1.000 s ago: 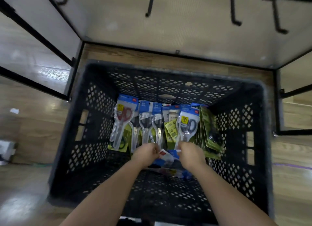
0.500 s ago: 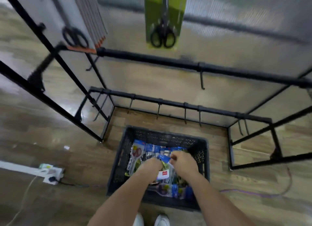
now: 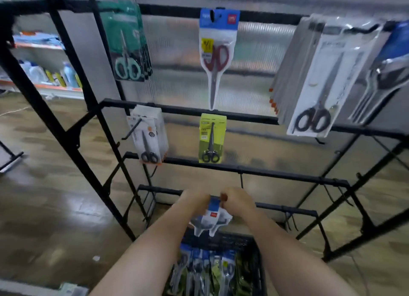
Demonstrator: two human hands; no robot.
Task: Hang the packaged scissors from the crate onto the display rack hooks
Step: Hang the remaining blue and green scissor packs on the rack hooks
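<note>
Both hands have come up out of the crate [image 3: 257, 271]. A second ago they were down among the packs on its floor; now the left hand [image 3: 195, 198] and the right hand [image 3: 239, 202] are together above its far rim, and the view has swung up from the crate to the display rack [image 3: 265, 173]. Between them hangs one packaged pair of scissors [image 3: 212, 218], blue card at the top and clear blister below. Each hand's curled fingers pinch the card's upper edge, so the pack dangles just above the crate and clear of it.

The pick-up looks finished and the hanging step is about to start. More packs [image 3: 205, 271] stand upright inside the crate, so plenty of the task remains.

Directly above the crate, past the hands, a bare hook [image 3: 241, 180] sticks out of a lower rail. Higher above the crate, on the top rail, hangs a red-handled pair [image 3: 218, 52] in a similar blue-topped card, probably the matching spot. The card's hole is hidden by the fingers, so lining it up with a hook tip will take care.
</note>
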